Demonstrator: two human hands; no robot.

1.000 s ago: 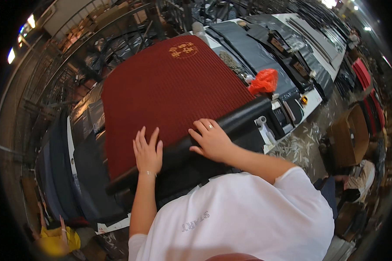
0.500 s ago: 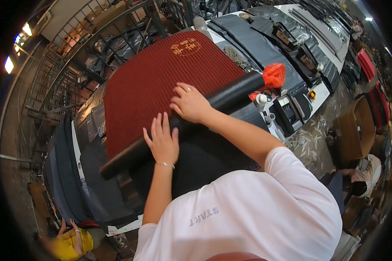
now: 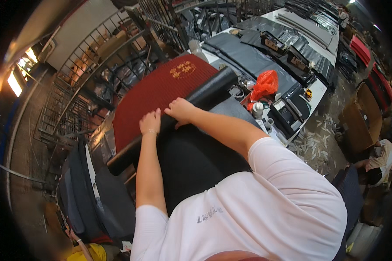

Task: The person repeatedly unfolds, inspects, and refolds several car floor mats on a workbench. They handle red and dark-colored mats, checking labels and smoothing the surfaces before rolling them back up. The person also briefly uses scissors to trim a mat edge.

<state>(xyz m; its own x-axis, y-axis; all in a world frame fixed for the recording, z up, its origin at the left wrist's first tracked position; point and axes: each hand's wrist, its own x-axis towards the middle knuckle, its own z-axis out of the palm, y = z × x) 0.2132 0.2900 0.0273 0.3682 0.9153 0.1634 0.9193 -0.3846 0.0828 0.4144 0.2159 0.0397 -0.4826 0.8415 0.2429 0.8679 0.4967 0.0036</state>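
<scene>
A dark red ribbed floor mat point(image 3: 150, 90) with a gold printed emblem lies partly rolled up, its black backing outward on a thick roll point(image 3: 209, 92) that slants across the work table. My left hand point(image 3: 150, 122) bends its fingers over the top of the roll near its middle. Just to the right, my right hand point(image 3: 181, 111) wraps round the same roll, thumb on the near side and fingers on the far side. The two hands nearly touch. Black material point(image 3: 191, 161) is spread between the roll and my body.
Right of the roll sit a red plastic bag point(image 3: 265, 83), a white bottle point(image 3: 257, 108) and a yellow tape measure point(image 3: 309, 93). Metal railings point(image 3: 104, 71) stand beyond. A cardboard box point(image 3: 360, 117) is at right. Another person in yellow point(image 3: 90, 252) is at lower left.
The roll has moved away from me and thickened, leaving less red surface showing. Both hands went forward with it, from flatter fingers to a curled grip.
</scene>
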